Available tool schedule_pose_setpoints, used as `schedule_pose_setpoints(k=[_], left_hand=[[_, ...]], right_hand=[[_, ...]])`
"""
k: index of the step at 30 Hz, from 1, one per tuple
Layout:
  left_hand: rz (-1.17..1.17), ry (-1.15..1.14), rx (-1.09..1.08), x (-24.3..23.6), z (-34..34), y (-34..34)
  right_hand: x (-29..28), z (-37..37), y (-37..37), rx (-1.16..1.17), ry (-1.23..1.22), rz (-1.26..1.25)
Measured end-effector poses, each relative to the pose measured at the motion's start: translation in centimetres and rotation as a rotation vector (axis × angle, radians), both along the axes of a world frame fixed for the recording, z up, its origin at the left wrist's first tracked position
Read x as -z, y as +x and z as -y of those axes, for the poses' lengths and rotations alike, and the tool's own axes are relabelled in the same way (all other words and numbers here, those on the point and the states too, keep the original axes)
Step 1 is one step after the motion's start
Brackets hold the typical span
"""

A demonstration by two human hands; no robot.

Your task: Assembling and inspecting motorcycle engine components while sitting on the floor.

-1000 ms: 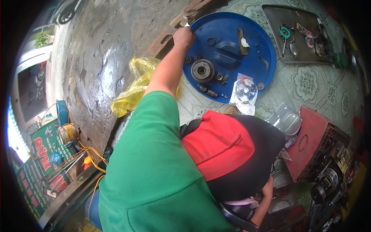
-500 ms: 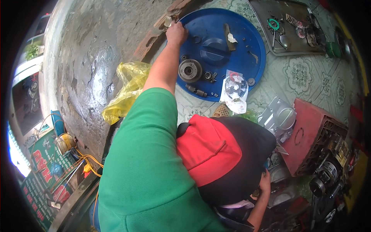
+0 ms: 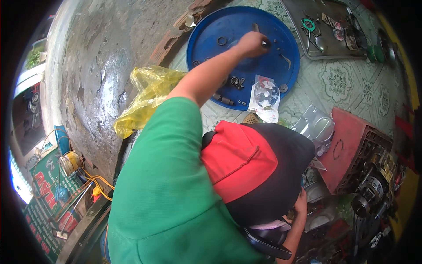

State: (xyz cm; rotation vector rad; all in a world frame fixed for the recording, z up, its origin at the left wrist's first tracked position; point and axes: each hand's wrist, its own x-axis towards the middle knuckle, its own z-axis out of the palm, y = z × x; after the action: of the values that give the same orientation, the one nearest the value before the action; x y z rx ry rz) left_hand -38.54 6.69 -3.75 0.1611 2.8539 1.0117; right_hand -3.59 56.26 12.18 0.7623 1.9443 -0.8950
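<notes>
My left arm, in a green sleeve, reaches across a round blue plastic lid point(image 3: 281, 66) on the floor. Over the lid, my left hand point(image 3: 252, 44) has its fingers curled round a small dark thing with a white patch, too covered to name. It lies over the near end of a flat strip point(image 3: 255, 27). Left of it is a dark ring point(image 3: 222, 41); nearer are a small bearing-like part point(image 3: 236, 81) and a clear plastic packet point(image 3: 266, 97). At the lower right, my right hand point(image 3: 300, 204) is partly hidden by red and black cloth point(image 3: 246, 163), its fingers not visible.
A metal tray point(image 3: 323, 49) with tools and parts lies at the far right. A red crate point(image 3: 345, 149) and an engine-like metal assembly point(image 3: 371, 189) stand at the right. A yellow plastic bag point(image 3: 147, 103) lies left of my arm, near broken bricks point(image 3: 176, 33).
My left hand has moved right from the lid's left rim to the flat strip. My forearm now covers the round metal part, and the dark ring shows more fully. My right hand stays low.
</notes>
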Motion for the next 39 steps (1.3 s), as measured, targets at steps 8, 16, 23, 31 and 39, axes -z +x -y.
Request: schedule_pose_setpoints(k=[8,16,23,31,39], left_hand=[[-0.098,-0.236,0.2,3.4,-4.6,-3.9],[0.139,-0.098,0.539,-1.2,-8.7,1.0],[0.139,-0.17,0.552,-0.1,-10.4,5.6],[0.51,0.738,0.083,-2.3,-2.8,3.7],[0.816,1.222,-0.164,-2.2,0.8,4.9]], right_hand=[[-2.7,2.0,-0.8,0.154,0.079,0.077],[-1.5,1.1,-0.7,0.08,-0.027,0.062],[-0.2,-0.7,1.7,0.142,-0.084,-0.075],[0.7,-1.3,1.9,-0.001,-0.032,-0.103],[0.5,-1.2,0.9,-0.078,-0.107,-0.053]])
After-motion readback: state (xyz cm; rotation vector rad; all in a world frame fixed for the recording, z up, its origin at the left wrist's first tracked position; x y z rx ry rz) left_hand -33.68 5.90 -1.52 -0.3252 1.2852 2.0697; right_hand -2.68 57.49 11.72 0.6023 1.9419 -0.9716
